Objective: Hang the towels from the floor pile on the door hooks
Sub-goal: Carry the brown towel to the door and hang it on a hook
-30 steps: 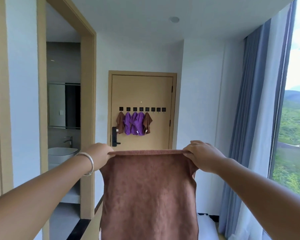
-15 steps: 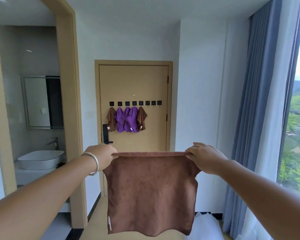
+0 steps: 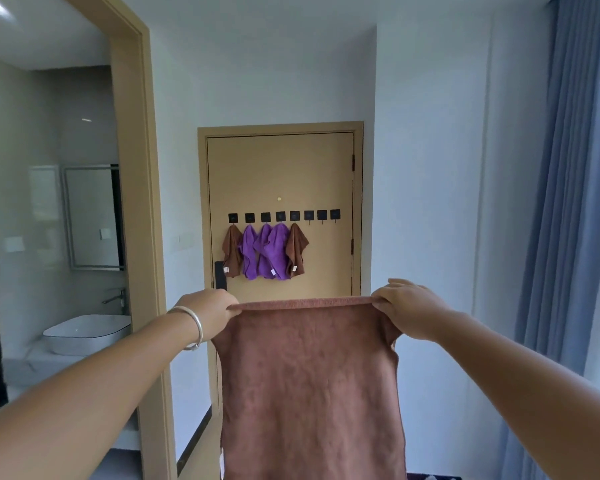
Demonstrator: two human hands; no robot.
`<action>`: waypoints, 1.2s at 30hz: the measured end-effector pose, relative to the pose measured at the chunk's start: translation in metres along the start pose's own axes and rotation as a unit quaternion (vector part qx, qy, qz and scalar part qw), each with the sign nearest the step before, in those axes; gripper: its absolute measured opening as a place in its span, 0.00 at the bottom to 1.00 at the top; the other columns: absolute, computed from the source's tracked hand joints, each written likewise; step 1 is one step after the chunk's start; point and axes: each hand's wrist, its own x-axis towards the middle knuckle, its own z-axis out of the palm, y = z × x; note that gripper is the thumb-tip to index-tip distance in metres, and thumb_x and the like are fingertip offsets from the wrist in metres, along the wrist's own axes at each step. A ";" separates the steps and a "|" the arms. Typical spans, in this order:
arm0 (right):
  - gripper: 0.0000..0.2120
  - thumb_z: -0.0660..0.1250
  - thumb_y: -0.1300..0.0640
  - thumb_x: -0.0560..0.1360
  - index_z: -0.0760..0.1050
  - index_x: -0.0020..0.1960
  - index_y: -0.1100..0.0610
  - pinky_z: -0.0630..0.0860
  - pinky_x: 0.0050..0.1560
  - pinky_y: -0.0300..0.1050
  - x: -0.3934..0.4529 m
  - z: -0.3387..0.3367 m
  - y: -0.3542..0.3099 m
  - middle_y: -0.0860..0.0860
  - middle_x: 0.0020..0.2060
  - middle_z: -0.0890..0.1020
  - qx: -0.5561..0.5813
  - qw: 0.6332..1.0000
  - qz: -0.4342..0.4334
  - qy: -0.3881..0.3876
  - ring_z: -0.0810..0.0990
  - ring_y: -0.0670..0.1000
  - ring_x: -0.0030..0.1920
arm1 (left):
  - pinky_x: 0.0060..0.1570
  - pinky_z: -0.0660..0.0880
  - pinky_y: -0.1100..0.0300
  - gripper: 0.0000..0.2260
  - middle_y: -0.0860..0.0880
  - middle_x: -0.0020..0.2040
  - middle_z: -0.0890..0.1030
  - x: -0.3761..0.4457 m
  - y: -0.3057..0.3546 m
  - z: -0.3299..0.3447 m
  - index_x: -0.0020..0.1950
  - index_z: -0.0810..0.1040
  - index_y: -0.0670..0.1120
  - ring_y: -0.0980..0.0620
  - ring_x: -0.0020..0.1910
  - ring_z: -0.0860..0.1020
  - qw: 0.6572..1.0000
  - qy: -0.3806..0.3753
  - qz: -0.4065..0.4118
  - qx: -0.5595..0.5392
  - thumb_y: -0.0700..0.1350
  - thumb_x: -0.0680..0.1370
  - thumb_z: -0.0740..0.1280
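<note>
A brown towel (image 3: 309, 386) hangs flat in front of me, stretched by its top edge. My left hand (image 3: 208, 311), with a silver bracelet on the wrist, pinches the top left corner. My right hand (image 3: 409, 308) grips the top right corner. Ahead stands a tan door (image 3: 281, 174) with a row of black hooks (image 3: 284, 215). Two brown towels (image 3: 232, 251) and several purple towels (image 3: 264, 252) hang from the left hooks. The three hooks at the right end (image 3: 322, 215) are bare. The floor pile is hidden.
A bathroom doorway with a tan frame (image 3: 142, 237) opens on the left, showing a white basin (image 3: 87, 332) and a mirror (image 3: 92, 216). Blue curtains (image 3: 568, 237) hang on the right. A black door lock (image 3: 220, 275) sits under the towels.
The view has drawn nearer to the door and tilted up a little. Both hands still hold the towel stretched the same way.
</note>
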 end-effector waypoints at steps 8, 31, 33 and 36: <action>0.18 0.49 0.44 0.82 0.76 0.58 0.46 0.66 0.64 0.46 0.062 0.046 0.046 0.45 0.56 0.78 -0.008 1.000 -0.006 -0.016 0.67 0.49 0.67 | 0.33 0.66 0.60 0.17 0.51 0.40 0.78 0.085 0.009 0.033 0.41 0.76 0.49 0.51 0.38 0.75 0.999 -0.007 0.006 0.031 0.51 0.83 0.53; 0.18 0.49 0.46 0.82 0.75 0.61 0.45 0.67 0.65 0.49 0.379 0.184 0.091 0.47 0.59 0.77 -0.012 0.998 0.038 -0.044 0.65 0.49 0.69 | 0.42 0.70 0.56 0.14 0.47 0.43 0.79 0.424 -0.091 0.139 0.39 0.71 0.50 0.46 0.46 0.78 0.998 -0.011 0.057 -0.002 0.50 0.83 0.55; 0.18 0.49 0.45 0.82 0.75 0.62 0.45 0.67 0.65 0.50 0.399 0.201 0.098 0.47 0.60 0.76 -0.012 0.997 0.040 -0.059 0.64 0.49 0.70 | 0.45 0.72 0.56 0.13 0.50 0.43 0.79 0.450 -0.097 0.155 0.39 0.70 0.51 0.48 0.44 0.78 0.998 -0.009 0.054 0.006 0.51 0.83 0.56; 0.18 0.50 0.45 0.82 0.76 0.60 0.48 0.69 0.63 0.50 0.433 0.226 0.111 0.48 0.56 0.76 -0.006 0.997 0.039 -0.068 0.68 0.51 0.67 | 0.44 0.72 0.56 0.12 0.50 0.43 0.78 0.489 -0.102 0.179 0.41 0.72 0.52 0.48 0.43 0.77 0.999 -0.015 0.051 0.008 0.52 0.82 0.56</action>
